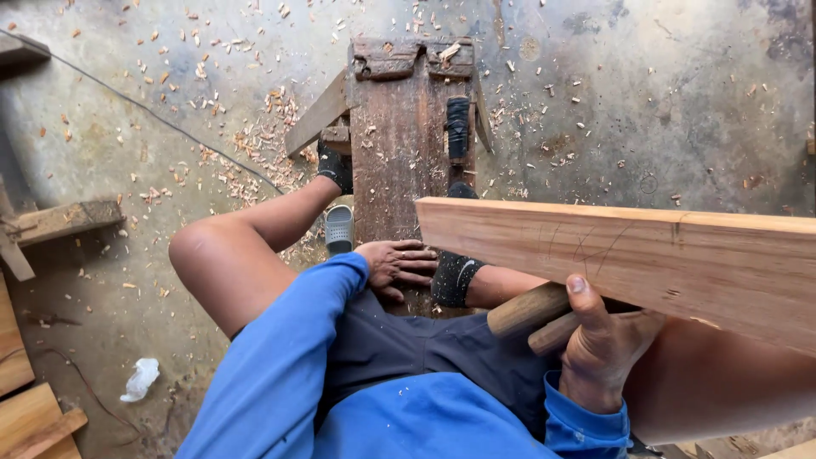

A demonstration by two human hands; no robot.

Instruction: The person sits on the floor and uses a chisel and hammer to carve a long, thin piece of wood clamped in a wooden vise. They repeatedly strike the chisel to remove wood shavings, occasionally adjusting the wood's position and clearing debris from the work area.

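I sit astride a worn wooden bench [395, 144]. My left hand [398, 265] rests flat on the bench top, fingers spread, holding nothing. My right hand [599, 344] grips a long pale wooden plank [646, 255] from below, thumb pressed up on its near face, together with two round wooden tool handles [531, 310] that stick out to the left. The plank runs from the middle of the view off the right edge and bears curved pencil marks. A dark cylindrical object [457, 126] lies on the bench's right side.
Wood shavings [255, 153] litter the concrete floor around the bench. Timber offcuts [59, 223] lie at the left edge, more planks [30, 416] at lower left. A thin cable [144, 110] crosses the floor. A crumpled white scrap [140, 378] lies near my left knee.
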